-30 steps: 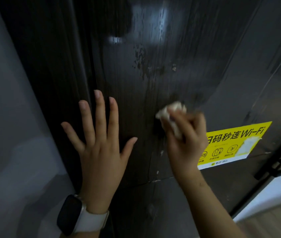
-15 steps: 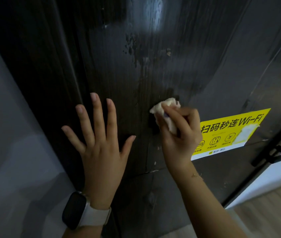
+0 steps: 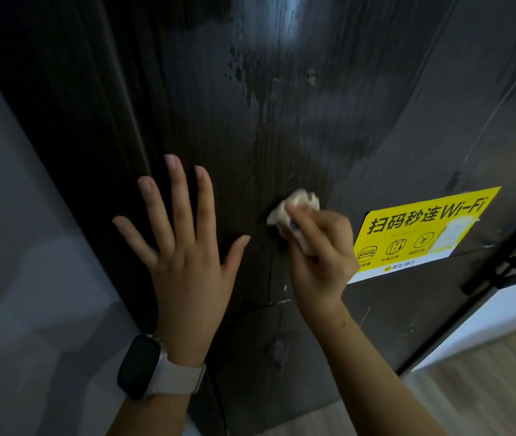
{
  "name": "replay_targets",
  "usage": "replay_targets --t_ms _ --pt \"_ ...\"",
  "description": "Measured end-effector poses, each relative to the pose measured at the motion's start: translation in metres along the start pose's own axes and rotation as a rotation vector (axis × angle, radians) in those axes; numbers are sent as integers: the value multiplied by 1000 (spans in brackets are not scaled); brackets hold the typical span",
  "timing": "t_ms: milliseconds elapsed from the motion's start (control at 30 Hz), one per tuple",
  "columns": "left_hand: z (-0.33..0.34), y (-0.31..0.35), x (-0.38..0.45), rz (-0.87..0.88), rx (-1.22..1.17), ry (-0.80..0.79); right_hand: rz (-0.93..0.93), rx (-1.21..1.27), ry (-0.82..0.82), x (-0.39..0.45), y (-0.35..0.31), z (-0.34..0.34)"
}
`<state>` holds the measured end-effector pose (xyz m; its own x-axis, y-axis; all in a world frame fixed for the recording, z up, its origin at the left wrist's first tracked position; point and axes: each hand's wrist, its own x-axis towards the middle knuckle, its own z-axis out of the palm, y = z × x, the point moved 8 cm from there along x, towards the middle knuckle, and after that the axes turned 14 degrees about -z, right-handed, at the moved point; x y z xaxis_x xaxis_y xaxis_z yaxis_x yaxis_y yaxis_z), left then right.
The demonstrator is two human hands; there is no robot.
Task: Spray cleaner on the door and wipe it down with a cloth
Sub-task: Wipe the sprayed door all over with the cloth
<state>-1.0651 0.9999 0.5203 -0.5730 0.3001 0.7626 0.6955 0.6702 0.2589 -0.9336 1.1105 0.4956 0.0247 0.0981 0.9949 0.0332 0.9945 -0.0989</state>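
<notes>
at about 9 o'clock a pale grey wall (image 3: 14, 247) runs beside the dark frame. next to it the left hand (image 3: 187, 262) lies flat on the tall dark wood-grain door (image 3: 250, 136), fingers straight and spread, holding nothing; a black-faced smartwatch on a pale strap (image 3: 156, 369) sits on that wrist. just right of centre the right hand (image 3: 319, 256) has its fingers curled round a small crumpled white cloth (image 3: 294, 212), pressing it against the door panel. the two hands are apart, with a strip of bare door between them. toward 3 o'clock a yellow rectangular wi-fi sticker (image 3: 423, 228) is stuck to the door, close to the right knuckles, and beyond it a black metal handle (image 3: 502, 275) projects at the edge.

judging from this, the wipe could stray onto the sticker and lift its pale, already scuffed corner if the strokes run too far right. the braced left palm may leave prints on the damp patch. wet streaks toward 12 o'clock could dry into marks if left unwiped.

no spray bottle is in view. the cloth is mostly hidden inside the fingers and slightly blurred. the door's top and bottom are cut off, and the sticker's small print is unreadable.
</notes>
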Motion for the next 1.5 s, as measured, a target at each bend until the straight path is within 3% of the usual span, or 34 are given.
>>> replay_targets --t_ms 167,367,567,767,967,1067,1233,1333,1400,1500 --pt "-1 0 1 -4 5 5 69 -16 -119 -48 5 -9" --pt "-1 1 1 -6 10 -5 45 -10 45 17 3 -4" --pt "-1 0 1 -3 9 0 82 -27 -150 -46 3 -6" --pt "1 1 1 -6 9 -7 60 -35 35 22 -3 -4" --pt "1 0 1 8 -3 9 123 -63 -211 -64 11 -13" --pt "1 -1 0 22 -10 22 184 -118 -325 -61 22 -24" --pt "13 -14 -21 63 -123 41 349 -127 -42 -46 50 -53" --pt "22 -42 -48 -135 -251 64 396 -108 19 -82 35 -32" --pt "28 -58 -58 -186 -242 44 319 -22 -86 -99 1 -1" --pt "31 -65 -59 -84 -152 27 123 143 -349 -108 -43 37"
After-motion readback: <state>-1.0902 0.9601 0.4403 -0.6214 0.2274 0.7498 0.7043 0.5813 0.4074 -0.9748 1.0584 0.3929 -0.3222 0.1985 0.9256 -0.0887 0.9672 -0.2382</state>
